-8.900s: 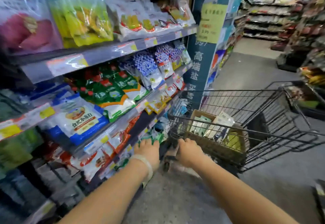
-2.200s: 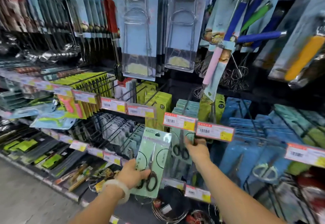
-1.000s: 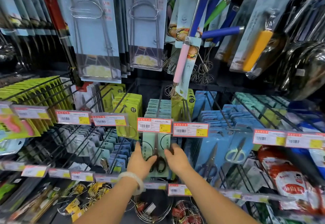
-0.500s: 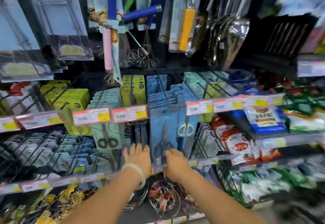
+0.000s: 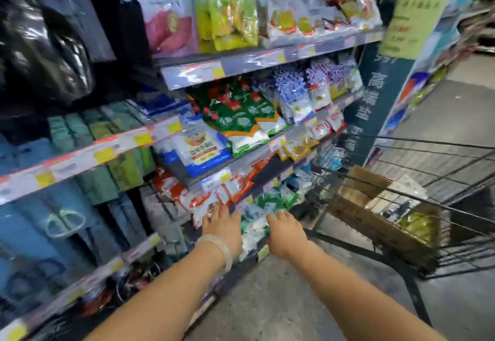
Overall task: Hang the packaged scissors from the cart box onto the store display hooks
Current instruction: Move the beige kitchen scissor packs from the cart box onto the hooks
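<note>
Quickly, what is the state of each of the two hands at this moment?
Left hand: open, fingers extended, holding nothing.
Right hand: open, fingers extended, holding nothing.

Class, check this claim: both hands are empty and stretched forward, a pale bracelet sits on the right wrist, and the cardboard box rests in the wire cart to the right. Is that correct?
Not quite. In the head view the pale bracelet sits on the left wrist, not the right. The rest holds: the left hand and right hand are empty and stretched forward, and the cardboard box rests in the wire cart to the right.
</note>
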The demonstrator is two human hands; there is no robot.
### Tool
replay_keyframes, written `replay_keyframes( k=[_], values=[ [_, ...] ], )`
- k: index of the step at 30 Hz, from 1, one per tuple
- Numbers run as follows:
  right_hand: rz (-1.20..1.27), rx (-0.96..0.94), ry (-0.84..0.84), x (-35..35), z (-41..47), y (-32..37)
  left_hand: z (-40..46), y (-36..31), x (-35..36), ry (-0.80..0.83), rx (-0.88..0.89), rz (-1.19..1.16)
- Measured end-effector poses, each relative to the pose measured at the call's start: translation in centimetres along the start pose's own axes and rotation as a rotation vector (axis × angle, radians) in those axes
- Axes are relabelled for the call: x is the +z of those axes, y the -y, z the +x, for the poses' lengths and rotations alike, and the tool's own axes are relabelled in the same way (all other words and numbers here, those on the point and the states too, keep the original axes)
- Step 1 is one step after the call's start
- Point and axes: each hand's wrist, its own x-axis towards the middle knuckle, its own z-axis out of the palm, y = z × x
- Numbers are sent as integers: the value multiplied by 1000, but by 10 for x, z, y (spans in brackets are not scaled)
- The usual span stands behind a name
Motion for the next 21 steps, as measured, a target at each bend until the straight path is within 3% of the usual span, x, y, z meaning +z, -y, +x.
replay_keyframes(
  k=[9,16,21],
  values=[
    [143,364,13,-4,-29,-187,59,-178,-3,65,366,82],
    [225,520,54,7,-3,-257,121,-255,-2,165,481,111],
    [267,581,20,-16,37,-310,194,-309,-22,142,538,118]
  ],
)
